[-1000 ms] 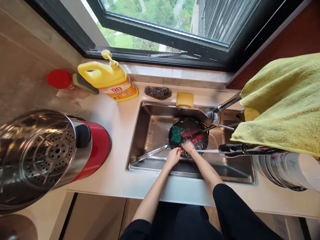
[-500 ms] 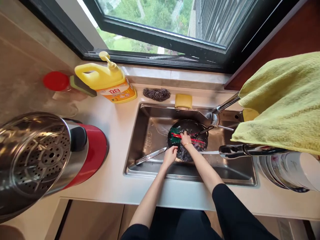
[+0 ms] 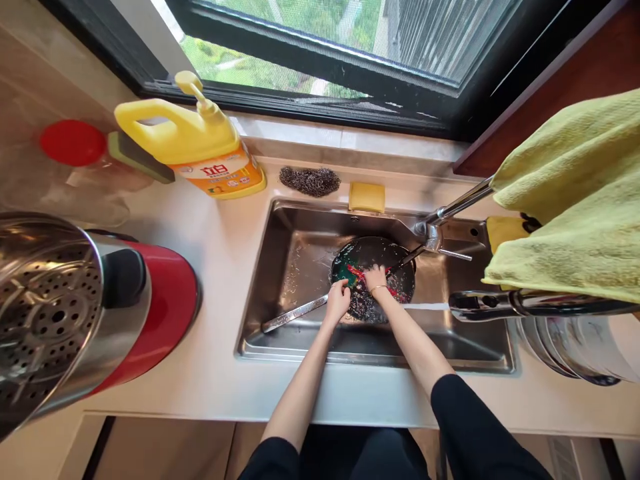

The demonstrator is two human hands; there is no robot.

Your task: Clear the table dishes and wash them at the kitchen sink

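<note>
Right grip (image 3: 376, 277) clasps slender red sticks (image 3: 356, 272) over a round black pan (image 3: 375, 248); left grip (image 3: 339, 301), hold unclear.

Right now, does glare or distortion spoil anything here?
In the head view, daylight shines brightly through the window, glints streak the steel sink, splashing water obscures parts of the dark pan and red sticks, and the metal steamer looks stretched at the left edge.
</note>
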